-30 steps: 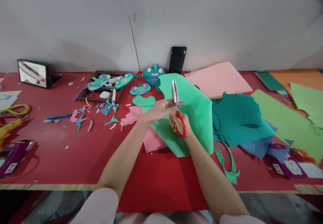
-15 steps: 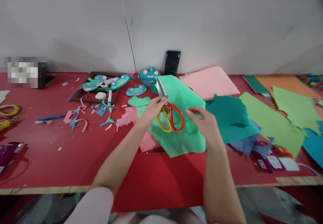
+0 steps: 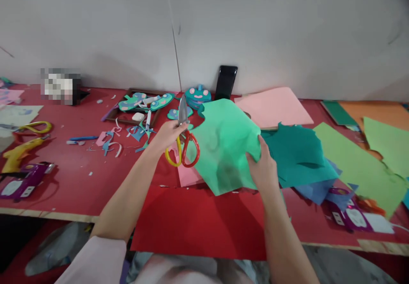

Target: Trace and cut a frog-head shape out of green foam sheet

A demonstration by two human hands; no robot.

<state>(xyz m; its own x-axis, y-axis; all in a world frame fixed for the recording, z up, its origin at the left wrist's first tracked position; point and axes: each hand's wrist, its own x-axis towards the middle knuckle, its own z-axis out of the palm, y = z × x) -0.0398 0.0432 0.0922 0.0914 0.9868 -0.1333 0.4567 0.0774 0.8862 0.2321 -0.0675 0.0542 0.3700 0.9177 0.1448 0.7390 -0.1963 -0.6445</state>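
Red desk (image 3: 79, 190), strewn at left with paper scraps (image 3: 108, 143). The left hand (image 3: 171, 134) grips scissors (image 3: 182, 134) near the blades, points up, yellow and red handles down. Right of them, the right hand (image 3: 262, 164) holds the right edge of a green sheet (image 3: 226, 143), thumb and fingers parted; teal sheets (image 3: 297, 156) lie beyond.

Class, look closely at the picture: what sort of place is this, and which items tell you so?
Probably a craft workspace: the left hand holds scissors, a yellow glue gun lies on the red tabletop, and coloured scraps are scattered there.
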